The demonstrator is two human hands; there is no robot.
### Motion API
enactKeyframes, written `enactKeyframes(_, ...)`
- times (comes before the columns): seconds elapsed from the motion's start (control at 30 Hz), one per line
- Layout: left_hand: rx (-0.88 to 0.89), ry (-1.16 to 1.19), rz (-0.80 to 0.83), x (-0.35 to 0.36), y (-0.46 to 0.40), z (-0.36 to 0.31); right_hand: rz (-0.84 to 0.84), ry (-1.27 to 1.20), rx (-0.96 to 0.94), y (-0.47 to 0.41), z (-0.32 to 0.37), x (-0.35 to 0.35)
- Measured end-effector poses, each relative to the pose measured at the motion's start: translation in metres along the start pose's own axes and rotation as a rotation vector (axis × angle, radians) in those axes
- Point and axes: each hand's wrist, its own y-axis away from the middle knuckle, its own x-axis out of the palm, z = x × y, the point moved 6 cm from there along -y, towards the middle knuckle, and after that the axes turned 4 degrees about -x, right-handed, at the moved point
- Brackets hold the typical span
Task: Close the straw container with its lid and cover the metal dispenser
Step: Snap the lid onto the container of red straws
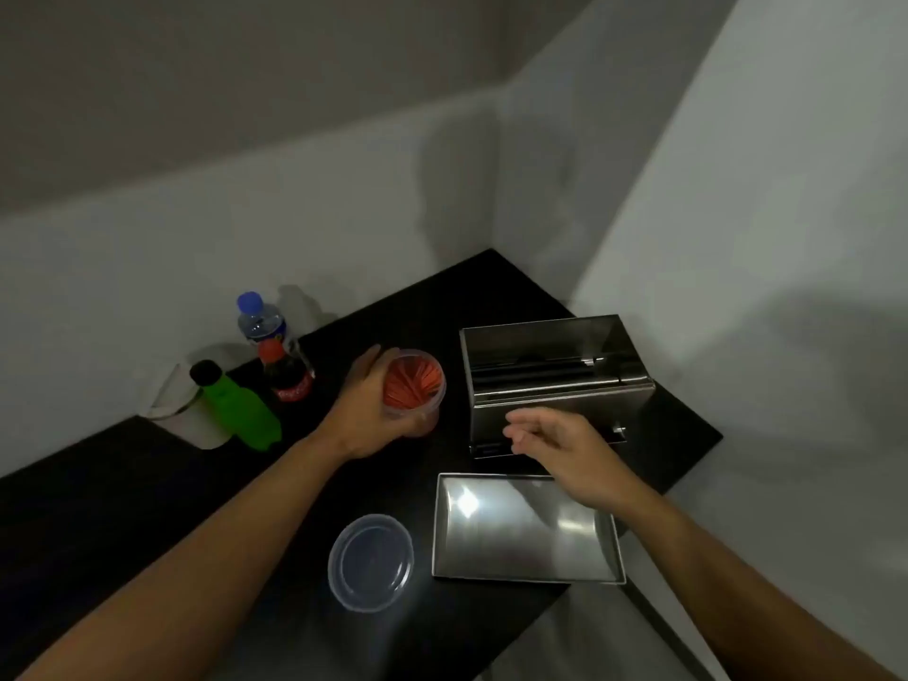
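Bench (147, 508): dark top set into a wall corner; everything listed sits on it.
Round lid (371, 562): clear plastic, nearest you, lying flat and untouched, just left of the steel cover.
Steel cover (525, 528): rectangular tray-shaped piece, lying flat in front of the dispenser, long axis left to right. Whether the hollow side faces up, you cannot tell through the glare.
Your right hand (565, 444): hovers empty over the gap between cover and dispenser, fingers loosely curled, gripping nothing.
Your left hand (366, 410): wrapped around the left wall of the straw container, holding it.
Straw container (415, 390): clear round tub, upright, mouth open toward the camera, between the bottles and the dispenser. Orange straws stand on end inside, long axis near vertical, tips fanned at the rim.
Metal dispenser (555, 385): stainless box, top open, long axis left to right, matching the cover.
Bottles: green (241, 410), cola (287, 376) and blue-capped water (260, 321), just left of your left hand, against the wall.
Risk 1: straw tips at the rim may catch the lid and stop it seating.
Risk 2: swinging the tub could knock over the bottles.
Risk 3: the cover, set down skewed, may jam on the box edges.
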Motion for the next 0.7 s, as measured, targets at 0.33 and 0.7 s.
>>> enactKeyframes(0.33,-0.143,0.332,-0.015,0.025,-0.001,0.025,-0.022,-0.015,0.108,-0.002,-0.017,0.035)
enactKeyframes(0.7,-0.097,0.434,-0.044,0.007,0.007,0.015,0.123,0.141,0.044,-0.019,-0.029,0.102)
